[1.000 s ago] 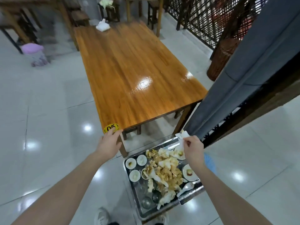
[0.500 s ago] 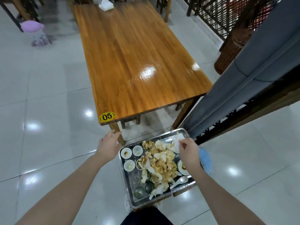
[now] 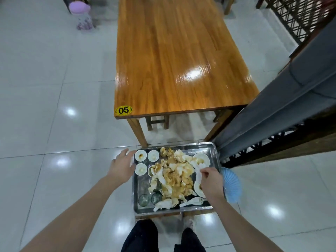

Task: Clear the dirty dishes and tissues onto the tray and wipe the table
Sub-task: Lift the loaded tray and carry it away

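right hand [image 3: 211,180] pinches a white tissue [image 3: 197,176] over the tray [image 3: 213,149]. left hand [image 3: 121,166] is spread, fingertips just beside the tray's left rim. the tray holds 3 saucers [image 3: 140,155], bowls [image 3: 201,159], 2 glasses [image 3: 143,200], a spoon [image 3: 192,201] and a heap [image 3: 174,175] of stained tissues. beyond it, the table [image 3: 172,60] bears a yellow oval label [image 3: 123,110] reading "05".

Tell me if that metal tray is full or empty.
Full. The tray holds a heap of soiled tissues, small dishes, glasses and a spoon; little bare metal shows. The right hand pinches a tissue over it.
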The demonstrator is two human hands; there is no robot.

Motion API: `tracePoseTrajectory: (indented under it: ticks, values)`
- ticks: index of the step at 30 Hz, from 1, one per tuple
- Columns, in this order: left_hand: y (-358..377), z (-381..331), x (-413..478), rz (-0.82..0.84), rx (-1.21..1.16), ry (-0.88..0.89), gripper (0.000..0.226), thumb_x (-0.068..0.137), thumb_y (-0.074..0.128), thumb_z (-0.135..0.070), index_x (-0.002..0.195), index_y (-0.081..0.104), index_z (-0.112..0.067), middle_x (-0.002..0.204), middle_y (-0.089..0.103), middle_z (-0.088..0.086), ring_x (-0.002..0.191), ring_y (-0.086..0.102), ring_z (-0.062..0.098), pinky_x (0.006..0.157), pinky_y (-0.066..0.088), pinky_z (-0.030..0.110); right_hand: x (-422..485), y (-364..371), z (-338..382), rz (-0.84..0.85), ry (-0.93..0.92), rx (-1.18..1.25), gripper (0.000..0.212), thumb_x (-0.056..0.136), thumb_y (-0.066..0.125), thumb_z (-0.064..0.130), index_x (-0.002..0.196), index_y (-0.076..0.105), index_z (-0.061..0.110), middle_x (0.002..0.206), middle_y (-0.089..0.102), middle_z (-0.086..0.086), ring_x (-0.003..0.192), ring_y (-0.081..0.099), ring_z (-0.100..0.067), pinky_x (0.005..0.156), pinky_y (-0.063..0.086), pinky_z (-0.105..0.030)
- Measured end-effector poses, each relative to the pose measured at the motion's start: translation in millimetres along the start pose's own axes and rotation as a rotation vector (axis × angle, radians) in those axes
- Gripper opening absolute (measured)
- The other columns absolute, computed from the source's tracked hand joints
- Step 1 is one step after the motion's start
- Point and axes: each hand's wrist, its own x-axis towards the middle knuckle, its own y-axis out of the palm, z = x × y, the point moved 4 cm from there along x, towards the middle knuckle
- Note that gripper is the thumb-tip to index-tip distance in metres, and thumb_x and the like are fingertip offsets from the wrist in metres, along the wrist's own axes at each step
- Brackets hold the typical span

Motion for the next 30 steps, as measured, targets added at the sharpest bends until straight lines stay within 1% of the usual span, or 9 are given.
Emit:
tracePoseTrajectory:
  ticks: [3, 5, 9, 12, 15, 22, 24, 26, 30]
  values:
    - [29.0, -9.4, -26.9, 0.015, -0.037, -0.089, 0.055, 0.096, 0.050, -0.026, 0.148, 0.030, -0.024, 0.156, 0.021, 0.008, 0.140, 0.030, 0.029, 0.113, 0.027, 0.041, 8.2, -3.8, -16.8, 0.070, -0.093, -0.068, 0.022, 0.091, 0.051, -0.001, 0.099, 0.070, 0.006, 0.105, 0.067, -0.005, 0.086, 0.059, -0.010, 0.077, 0.041, -0.012]
    - [40.1, -14.8, -39.3, -0.006, -0.065, -0.130, 0.055, 0.096, 0.050, -0.026, 0.148, 0.029, -0.024, 0.156, 0.021, 0.009, 0.140, 0.029, 0.029, 0.113, 0.027, 0.042, 11.2, -4.6, -26.2, 0.103, -0.130, -0.105, 0.023, 0.090, 0.051, -0.002, 0.100, 0.071, 0.005, 0.107, 0.067, -0.006, 0.091, 0.062, -0.014, 0.076, 0.037, -0.010]
    - [52.3, -30.7, -59.7, -0.062, -0.144, -0.174, 0.054, 0.097, 0.050, -0.024, 0.147, 0.031, -0.022, 0.155, 0.023, 0.011, 0.139, 0.030, 0.031, 0.113, 0.026, 0.044, 8.8, -2.6, -44.5, 0.173, -0.133, -0.116, 0.025, 0.090, 0.050, -0.003, 0.105, 0.069, 0.004, 0.111, 0.068, -0.008, 0.101, 0.062, -0.020, 0.079, 0.039, -0.016]
    - [60.7, -35.5, -72.3, -0.079, -0.176, -0.177, 0.055, 0.095, 0.052, -0.023, 0.147, 0.033, -0.020, 0.153, 0.026, 0.012, 0.138, 0.032, 0.032, 0.112, 0.028, 0.045, 5.6, -1.6, -49.7, 0.213, -0.167, -0.128, 0.025, 0.090, 0.051, -0.002, 0.101, 0.071, 0.009, 0.108, 0.069, -0.004, 0.099, 0.063, -0.018, 0.079, 0.043, -0.019]
    - [71.0, -34.4, -82.0, -0.081, -0.180, -0.192, 0.054, 0.095, 0.053, -0.021, 0.146, 0.035, -0.020, 0.152, 0.029, 0.012, 0.137, 0.033, 0.031, 0.111, 0.030, 0.044, 3.4, -3.9, -58.3, 0.215, -0.175, -0.146, 0.024, 0.089, 0.054, 0.000, 0.099, 0.071, 0.013, 0.106, 0.069, 0.000, 0.095, 0.063, -0.015, 0.082, 0.050, -0.025]
    - [97.4, -25.5, -87.7, -0.053, -0.231, -0.199, 0.054, 0.094, 0.053, -0.018, 0.145, 0.036, -0.016, 0.146, 0.037, 0.010, 0.131, 0.041, 0.029, 0.106, 0.034, 0.043, 4.8, -13.9, -76.7, 0.197, -0.143, -0.116, 0.023, 0.089, 0.053, 0.002, 0.098, 0.071, 0.012, 0.103, 0.070, -0.002, 0.093, 0.064, -0.017, 0.082, 0.052, -0.032]
    - [104.7, -23.4, -85.6, -0.045, -0.264, -0.197, 0.054, 0.093, 0.053, -0.016, 0.145, 0.036, -0.016, 0.144, 0.040, 0.010, 0.128, 0.043, 0.029, 0.104, 0.035, 0.042, 7.6, -13.8, -84.7, 0.209, -0.133, -0.115, 0.022, 0.088, 0.055, 0.004, 0.102, 0.070, 0.012, 0.105, 0.069, -0.003, 0.095, 0.063, -0.018, 0.084, 0.051, -0.031]
    - [110.4, -21.6, -80.7, -0.042, -0.318, -0.207, 0.054, 0.093, 0.053, -0.014, 0.144, 0.038, -0.016, 0.141, 0.043, 0.012, 0.126, 0.046, 0.030, 0.104, 0.036, 0.042, 10.7, -10.6, -92.2, 0.235, -0.119, -0.112, 0.023, 0.088, 0.059, 0.007, 0.107, 0.068, 0.013, 0.106, 0.068, -0.003, 0.096, 0.062, -0.018, 0.087, 0.051, -0.034]
    - [118.7, -13.3, -64.7, -0.074, -0.348, -0.200, 0.047, 0.094, 0.052, -0.014, 0.140, 0.042, -0.014, 0.131, 0.050, 0.016, 0.118, 0.051, 0.034, 0.100, 0.040, 0.043, 18.6, -1.3, -102.5, 0.248, -0.108, -0.034, 0.032, 0.087, 0.061, 0.010, 0.119, 0.063, 0.015, 0.106, 0.067, -0.005, 0.098, 0.061, -0.020, 0.090, 0.052, -0.040]
